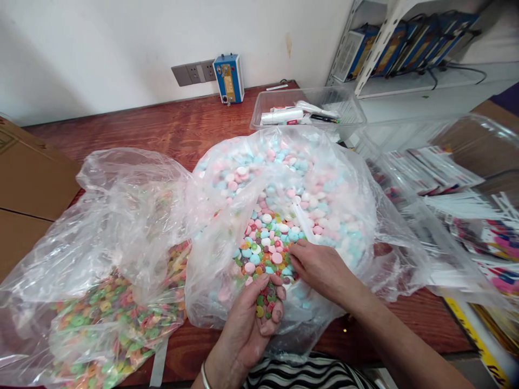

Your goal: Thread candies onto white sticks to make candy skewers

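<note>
Palm up, my left hand (251, 319) is cupped round a small heap of coloured ring candies (266, 300), green, red and yellow. It is at the near edge of a large clear plastic bag (211, 270) full of pastel candies (279, 232) in pink, blue and white, with coloured ring candies mixed among them. Just right of it, my right hand (320, 267) reaches into the bag's opening. Its fingers are pressed together at the candies, and what lies between them is hidden. A white plastic scoop or strip (302, 219) stands tilted in the candies above that hand.
To the left lies another clear bag (133, 178) with many ring candies (121, 324). A cardboard box (32, 189) is at the far left. Behind stand a blue device (229, 80) and a clear tray (267, 97); packets of printed cards (430, 167) are at right.
</note>
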{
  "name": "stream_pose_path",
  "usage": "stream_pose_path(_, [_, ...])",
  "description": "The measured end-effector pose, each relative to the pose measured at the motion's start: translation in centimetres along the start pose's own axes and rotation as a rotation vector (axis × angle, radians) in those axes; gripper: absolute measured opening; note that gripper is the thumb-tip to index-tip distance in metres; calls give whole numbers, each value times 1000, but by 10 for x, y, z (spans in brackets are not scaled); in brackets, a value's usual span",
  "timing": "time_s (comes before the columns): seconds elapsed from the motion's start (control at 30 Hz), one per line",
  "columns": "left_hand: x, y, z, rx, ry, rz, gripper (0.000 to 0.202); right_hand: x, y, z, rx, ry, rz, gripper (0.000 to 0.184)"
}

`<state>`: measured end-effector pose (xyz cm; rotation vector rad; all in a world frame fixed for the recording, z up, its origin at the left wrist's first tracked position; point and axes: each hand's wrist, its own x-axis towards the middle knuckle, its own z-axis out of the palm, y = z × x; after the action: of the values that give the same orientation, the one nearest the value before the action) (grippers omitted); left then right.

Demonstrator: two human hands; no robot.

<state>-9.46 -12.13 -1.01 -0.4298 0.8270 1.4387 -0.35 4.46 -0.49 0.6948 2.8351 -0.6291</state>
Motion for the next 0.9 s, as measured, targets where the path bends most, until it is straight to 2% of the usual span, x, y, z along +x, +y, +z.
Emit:
stream_pose_path(0.1, [1, -1, -1, 4, -11, 10, 20, -3, -4, -7, 123, -6, -117, 23])
stream_pose_path(0.17, [1, -1, -1, 12, -12, 15, 21, -3, 0, -11, 166, 48, -106, 21])
stream_pose_path(0.23, [2, -1, -1, 19, -14, 16, 22, -1, 6, -12, 64, 103, 19, 20])
stream_pose_path(0.33, [3, -1, -1, 26, -19, 18, 22, 5, 9, -6, -177, 76, 131, 21])
stream_pose_path(0.43, [2, -1, 0, 28, -6, 14, 22, 12, 3, 1, -293, 24, 65, 19])
stream_pose_path(0.53, [2, 0, 1, 27, 10, 14, 21, 16, -4, 7, -305, 11, 6, 17])
stream_pose_path(0.77, [1, -1, 0, 33, 1, 40, 20, 20, -2, 11, -271, 34, -16, 16])
stream_pose_path(0.9, [1, -2, 0, 57, 17, 73, 22, 15, -5, 5, -237, 76, -4, 15])
